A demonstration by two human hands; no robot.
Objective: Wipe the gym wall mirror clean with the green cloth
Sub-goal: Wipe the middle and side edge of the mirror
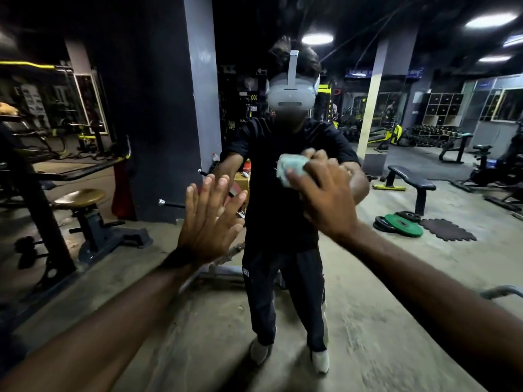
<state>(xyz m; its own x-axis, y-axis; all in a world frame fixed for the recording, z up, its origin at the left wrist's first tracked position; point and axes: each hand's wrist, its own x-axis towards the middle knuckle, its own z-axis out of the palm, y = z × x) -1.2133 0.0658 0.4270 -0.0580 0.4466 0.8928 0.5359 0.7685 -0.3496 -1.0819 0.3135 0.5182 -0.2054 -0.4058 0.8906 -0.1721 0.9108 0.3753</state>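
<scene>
Wiping stroke in hand: right hand curls its fingers round the bunched pale-green cloth and presses it to the big gym wall mirror, about chest height on the person's reflection. Left hand lies flat against the mirror, fingers straight and spread, holding nothing. Next, I'd say, sweep the cloth sideways with steady pressure. Mirror edges are cut off, and smears are hard to make out in this dim light.

Free mirror beside left hand
</scene>
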